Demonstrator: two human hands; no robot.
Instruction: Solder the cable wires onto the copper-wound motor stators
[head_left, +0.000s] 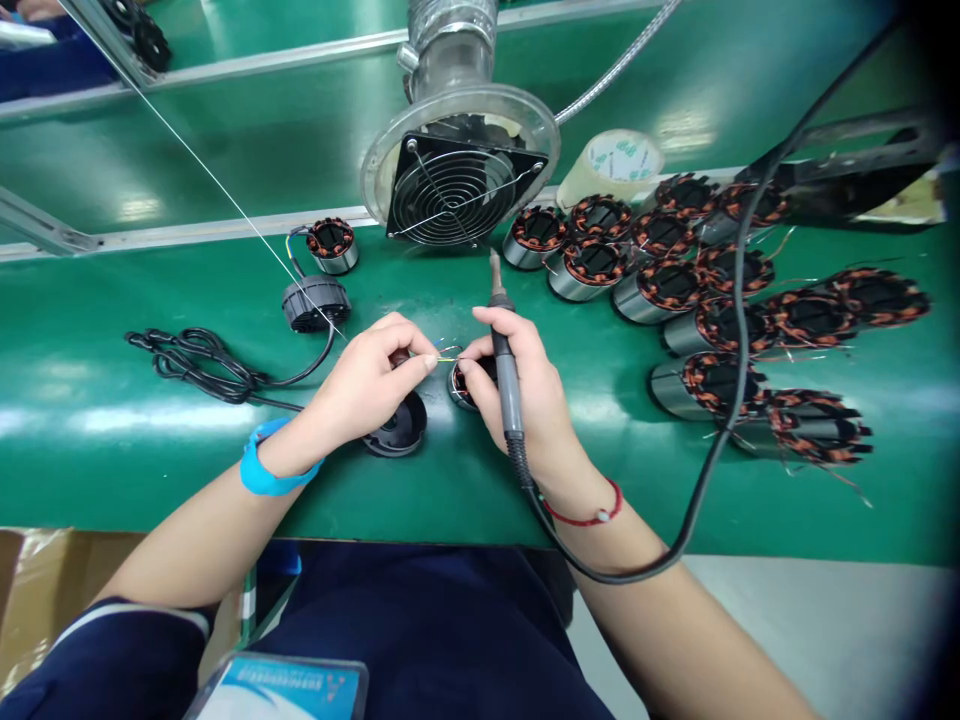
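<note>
My left hand (375, 375) pinches a thin yellow wire (448, 359) between thumb and forefinger. A soldering iron (507, 370) lies across my right hand (532, 390), its tip pointing away from me, while that hand's thumb and forefinger close near the wire's other end. Partly under the right fingers is a motor stator (461, 388) with copper windings. Below my left hand sits a round black plastic housing (397, 428), with a black cable running left from it. A strand of solder wire (225, 190) slants down from the upper left to my left hand.
Several wound stators (667, 285) crowd the right side of the green bench. A fan (454, 190) on a duct stands behind my hands, a tape roll (611, 165) beside it. At left are a finished-looking stator (332, 245), a black cap (316, 303) and coiled cable (199, 365). The iron's cord (739, 330) loops rightward.
</note>
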